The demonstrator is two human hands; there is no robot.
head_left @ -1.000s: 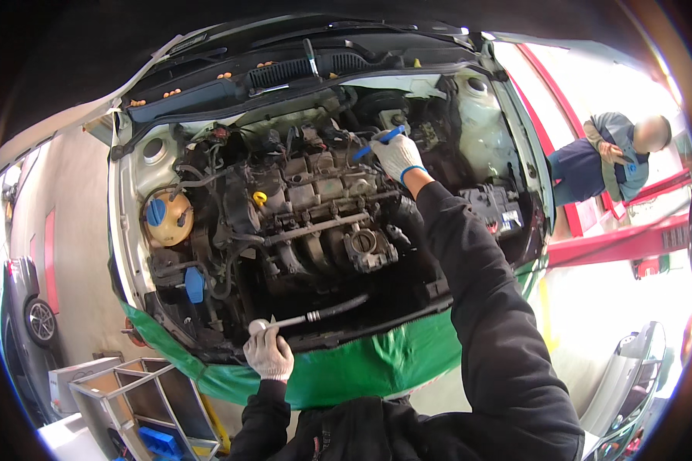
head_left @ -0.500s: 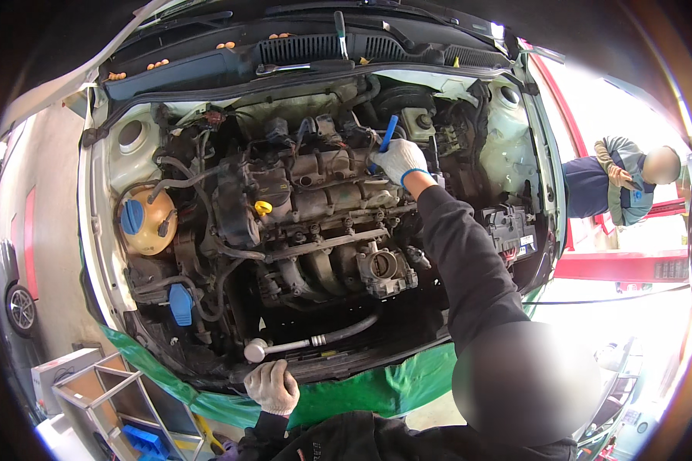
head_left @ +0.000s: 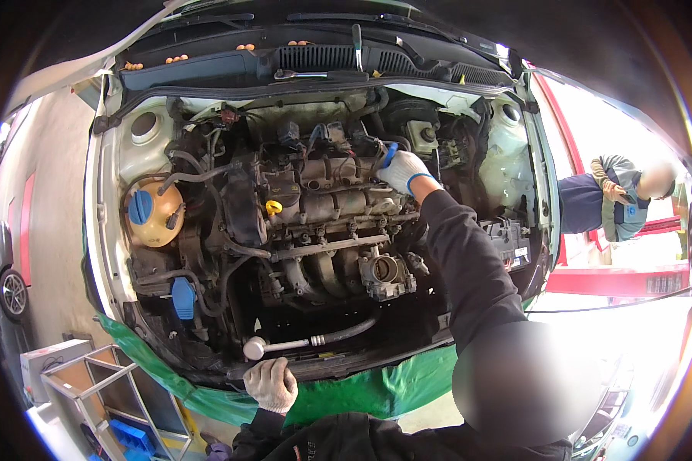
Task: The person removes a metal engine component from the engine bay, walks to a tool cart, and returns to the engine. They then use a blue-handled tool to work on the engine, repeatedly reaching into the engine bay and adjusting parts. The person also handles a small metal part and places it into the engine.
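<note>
A blue rod-shaped tool [head_left: 391, 154] sticks up from my right hand [head_left: 405, 173], which is gloved in white and closed around it. That hand is over the right part of the engine [head_left: 315, 203], next to the ignition coils, and hides the tool's lower end. Along the engine bay's front edge rests my left hand [head_left: 272, 386], also gloved, with curled fingers; whatever they grip is hidden. Just above it lies a hose [head_left: 346, 332] with a round metal end [head_left: 254, 349]. A yellow dipstick handle [head_left: 274, 207] and a throttle body [head_left: 384, 272] show on the engine.
Ratchets [head_left: 315, 75] and small copper-coloured parts [head_left: 177, 59] lie by the windscreen. An orange-brown coolant tank [head_left: 158, 215] stands at left. Green covering [head_left: 338, 407] hangs over the front. A metal-framed cart [head_left: 123, 388] is at lower left, and another person [head_left: 603, 196] stands at right.
The blue tool has tilted or sunk, so less of it shows above my right hand, which has shifted slightly down. My left hand stays put. The whole view has moved a little.
</note>
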